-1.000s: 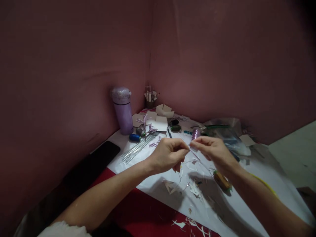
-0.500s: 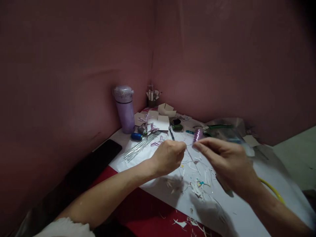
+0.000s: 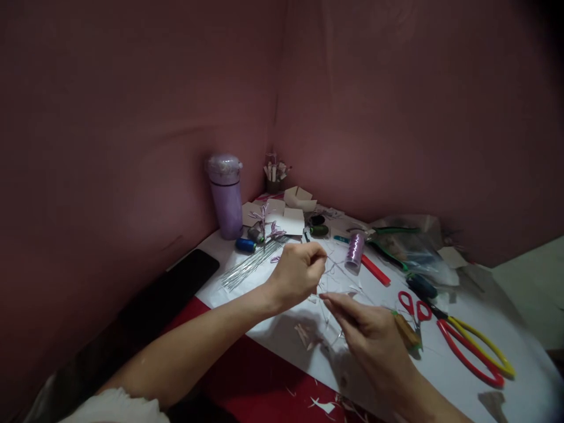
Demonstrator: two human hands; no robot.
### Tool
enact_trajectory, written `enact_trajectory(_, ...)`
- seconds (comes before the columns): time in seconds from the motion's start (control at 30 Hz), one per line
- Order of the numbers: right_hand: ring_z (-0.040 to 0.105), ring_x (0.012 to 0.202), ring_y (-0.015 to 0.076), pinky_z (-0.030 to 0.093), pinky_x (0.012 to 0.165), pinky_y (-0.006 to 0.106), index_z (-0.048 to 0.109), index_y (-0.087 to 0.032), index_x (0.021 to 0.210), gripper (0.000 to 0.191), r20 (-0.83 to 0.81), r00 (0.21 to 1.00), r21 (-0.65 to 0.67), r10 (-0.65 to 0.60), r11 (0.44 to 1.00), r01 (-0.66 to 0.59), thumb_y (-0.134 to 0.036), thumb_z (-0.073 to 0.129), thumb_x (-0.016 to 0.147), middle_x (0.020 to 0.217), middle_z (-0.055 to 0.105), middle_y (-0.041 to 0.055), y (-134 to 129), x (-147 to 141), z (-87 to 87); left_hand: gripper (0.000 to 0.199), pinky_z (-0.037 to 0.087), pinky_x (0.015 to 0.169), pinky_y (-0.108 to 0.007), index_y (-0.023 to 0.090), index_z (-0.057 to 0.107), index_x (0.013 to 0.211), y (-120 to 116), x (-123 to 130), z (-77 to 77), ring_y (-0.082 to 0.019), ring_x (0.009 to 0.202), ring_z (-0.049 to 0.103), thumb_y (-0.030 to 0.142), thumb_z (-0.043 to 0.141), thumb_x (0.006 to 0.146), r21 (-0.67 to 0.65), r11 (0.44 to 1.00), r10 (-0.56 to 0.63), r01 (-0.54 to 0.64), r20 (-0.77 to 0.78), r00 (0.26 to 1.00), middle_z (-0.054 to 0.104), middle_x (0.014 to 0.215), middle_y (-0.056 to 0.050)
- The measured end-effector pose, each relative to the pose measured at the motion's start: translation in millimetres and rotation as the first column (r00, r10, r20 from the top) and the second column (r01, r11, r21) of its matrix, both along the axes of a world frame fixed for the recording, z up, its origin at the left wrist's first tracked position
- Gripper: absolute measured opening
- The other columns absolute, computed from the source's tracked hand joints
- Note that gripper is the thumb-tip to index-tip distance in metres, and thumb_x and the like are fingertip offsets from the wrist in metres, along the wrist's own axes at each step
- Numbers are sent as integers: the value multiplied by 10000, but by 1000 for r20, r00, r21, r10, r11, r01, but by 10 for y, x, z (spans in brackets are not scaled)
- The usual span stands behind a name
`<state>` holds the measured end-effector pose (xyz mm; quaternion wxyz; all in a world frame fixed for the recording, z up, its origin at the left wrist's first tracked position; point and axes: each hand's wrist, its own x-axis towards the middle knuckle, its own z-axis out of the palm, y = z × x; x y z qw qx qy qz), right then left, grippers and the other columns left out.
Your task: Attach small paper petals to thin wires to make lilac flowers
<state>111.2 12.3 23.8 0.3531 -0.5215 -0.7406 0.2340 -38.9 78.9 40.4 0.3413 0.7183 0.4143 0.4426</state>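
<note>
My left hand (image 3: 296, 275) is closed in a pinch above the middle of the white paper (image 3: 282, 329). Whatever its fingers hold is too thin or hidden to make out. Just below and to the right, my right hand (image 3: 374, 335) has thumb and fingertips pressed together, close under the left fist; what lies between them cannot be seen. A spool of shiny purple thread (image 3: 355, 251) stands on the paper beyond both hands, with neither touching it. Thin silvery wires (image 3: 249, 264) lie in a bundle left of my left hand, near purple wrapped flower-like pieces (image 3: 265, 217).
Right of my hands lie red-handled scissors (image 3: 414, 308), pliers with red and yellow handles (image 3: 476, 349) and a red strip (image 3: 376, 270). A purple tumbler (image 3: 227, 197), blue thread spool (image 3: 245, 245) and black phone-like slab (image 3: 176, 282) are on the left. Paper scraps (image 3: 324, 405) litter the front.
My right hand has let go of the purple thread spool, which now stands on the paper. That hand has moved left and down to the left hand, uncovering the scissors and pliers.
</note>
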Motion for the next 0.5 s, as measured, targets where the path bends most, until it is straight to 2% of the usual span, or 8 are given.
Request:
enact_trajectory(0.07,600,522,160,387,509,255,717,-209,815,224,208,978,118,33,991,-59,-235,496,833,624,690,33,-42,-17,181,170,376,483,-219,129,547,632,23,-6,-48,-103,497,517,60,431,736,217,976,79,-28,-234,969,507,521,0)
enact_trajectory(0.13,569,483,148,360,492,254,716,-207,794,202,288,958,198,4,978,-63,-231,516,809,595,679,31,45,13,413,194,381,530,-245,121,541,605,24,-2,-72,-117,539,512,39,422,735,336,941,92,48,-388,917,535,551,-26)
enact_trajectory(0.2,571,546,152,374,529,254,710,-201,760,181,211,976,198,-58,980,15,-269,548,801,621,676,34,240,80,615,209,391,545,-246,116,561,621,-2,9,-64,-114,546,516,36,417,750,329,931,-8,157,-412,911,547,561,-28)
enact_trajectory(0.27,551,588,151,373,540,255,696,-184,708,196,62,995,121,-75,990,67,-325,582,785,650,663,37,475,170,701,194,407,525,-219,119,600,688,-45,20,-28,-97,517,529,56,433,766,203,946,-190,255,-292,937,539,538,-5)
enact_trajectory(0.33,462,502,116,317,466,245,678,-169,661,239,-118,991,-85,-64,995,54,-390,633,737,577,593,14,669,259,631,160,411,456,-187,124,615,772,-88,28,25,-85,451,536,109,456,787,-9,945,-327,327,-54,943,512,500,24)
enact_trajectory(0.37,371,432,89,253,420,240,669,-162,643,267,-198,976,-203,-90,978,49,-422,659,704,489,505,-17,731,296,545,141,408,416,-178,124,610,793,-104,31,53,-84,421,536,142,470,794,-104,931,-343,349,69,937,505,497,32)
enact_trajectory(0.43,211,377,56,136,393,237,657,-152,648,320,-318,941,-405,-115,914,-25,-470,694,648,398,327,-76,771,339,322,123,401,354,-175,118,593,773,-122,36,107,-87,378,526,195,499,794,-233,904,-301,359,250,920,493,494,37)
enact_trajectory(0.5,179,379,51,110,398,237,642,-146,649,371,-352,930,-463,-111,884,-70,-515,672,656,402,280,-88,720,343,112,122,403,328,-180,112,581,730,-121,40,150,-88,355,514,214,534,777,-298,884,-255,359,337,906,495,488,33)
